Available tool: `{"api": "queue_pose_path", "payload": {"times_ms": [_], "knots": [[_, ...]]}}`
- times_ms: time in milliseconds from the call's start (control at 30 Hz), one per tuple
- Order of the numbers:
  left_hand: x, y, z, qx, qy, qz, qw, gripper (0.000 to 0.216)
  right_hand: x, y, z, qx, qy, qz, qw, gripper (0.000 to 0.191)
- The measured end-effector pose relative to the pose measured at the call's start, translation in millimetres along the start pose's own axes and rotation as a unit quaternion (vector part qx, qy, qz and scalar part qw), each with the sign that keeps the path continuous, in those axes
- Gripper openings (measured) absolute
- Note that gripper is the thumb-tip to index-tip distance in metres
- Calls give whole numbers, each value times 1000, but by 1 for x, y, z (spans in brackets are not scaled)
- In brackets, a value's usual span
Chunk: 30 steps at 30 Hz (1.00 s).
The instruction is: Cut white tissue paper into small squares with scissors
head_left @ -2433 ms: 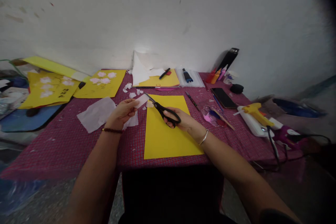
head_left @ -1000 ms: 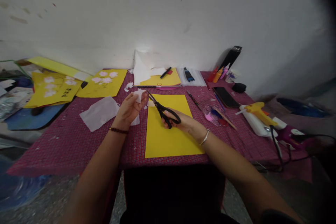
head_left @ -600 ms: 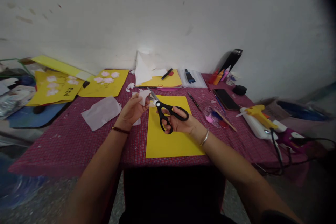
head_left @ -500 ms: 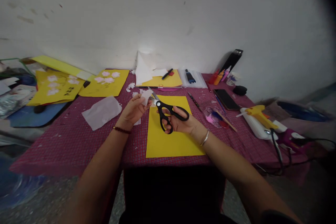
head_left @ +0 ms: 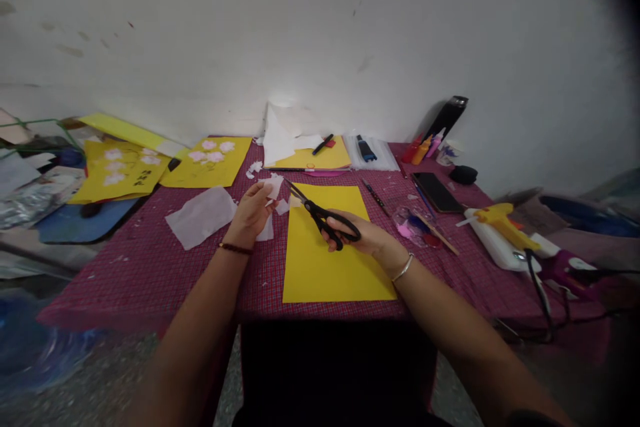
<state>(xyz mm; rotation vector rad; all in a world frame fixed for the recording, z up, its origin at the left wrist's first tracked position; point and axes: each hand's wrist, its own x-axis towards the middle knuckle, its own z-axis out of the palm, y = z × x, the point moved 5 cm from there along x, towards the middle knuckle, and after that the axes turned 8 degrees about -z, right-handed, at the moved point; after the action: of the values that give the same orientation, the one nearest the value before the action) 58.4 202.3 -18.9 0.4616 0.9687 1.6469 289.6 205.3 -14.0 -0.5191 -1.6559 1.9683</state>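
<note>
My left hand point(head_left: 254, 209) pinches a small piece of white tissue paper point(head_left: 273, 187) between thumb and fingers. Black-handled scissors point(head_left: 320, 212) are in my right hand point(head_left: 353, 232), their blades pointing up and left, close to the tissue piece. The blades look nearly closed. Beneath the scissors lies a plain yellow sheet point(head_left: 340, 273) on the checked tablecloth. A larger white tissue sheet point(head_left: 203, 217) rests left of my left hand. Small paper scraps point(head_left: 266, 230) lie under and beside that hand.
Yellow sheets with pink paper flowers point(head_left: 213, 163) lie at the back left. At the right are a phone point(head_left: 437, 192), a paint palette point(head_left: 413, 227), a brush point(head_left: 376, 197) and a yellow glue gun point(head_left: 505, 223) with cords. Paint bottles point(head_left: 423, 149) stand near the wall.
The scissors have turned and their blades have come closer together, now apart from the tissue piece. A scrap now shows below the tissue in my left hand. The view has shifted slightly.
</note>
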Motion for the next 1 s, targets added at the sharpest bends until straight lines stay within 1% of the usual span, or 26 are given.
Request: {"api": "queue_pose_path", "payload": {"times_ms": [167, 300, 367, 633, 800, 933, 1000], "knots": [[-3, 1, 2, 16, -15, -19, 1000, 25, 0, -5, 6, -59, -7, -7, 998, 50], [-7, -6, 10, 44, -40, -57, 997, 20, 3, -3, 8, -73, -18, -11, 997, 47], [-8, -9, 13, 49, -45, -64, 996, 19, 4, -2, 8, -74, -15, -7, 997, 46], [-6, -14, 13, 54, -30, -63, 996, 18, 7, 0, 10, -75, 14, 5, 997, 55], [-4, -15, 11, 71, -27, -62, 995, 20, 8, 7, 8, -70, 22, 14, 997, 50], [-1, -10, 7, 90, -20, -56, 994, 20, 8, 8, 6, -39, 29, -3, 999, 48], [1, -4, 6, 110, -7, -27, 994, 19, 8, 9, 4, 4, 25, -2, 1000, 50]]}}
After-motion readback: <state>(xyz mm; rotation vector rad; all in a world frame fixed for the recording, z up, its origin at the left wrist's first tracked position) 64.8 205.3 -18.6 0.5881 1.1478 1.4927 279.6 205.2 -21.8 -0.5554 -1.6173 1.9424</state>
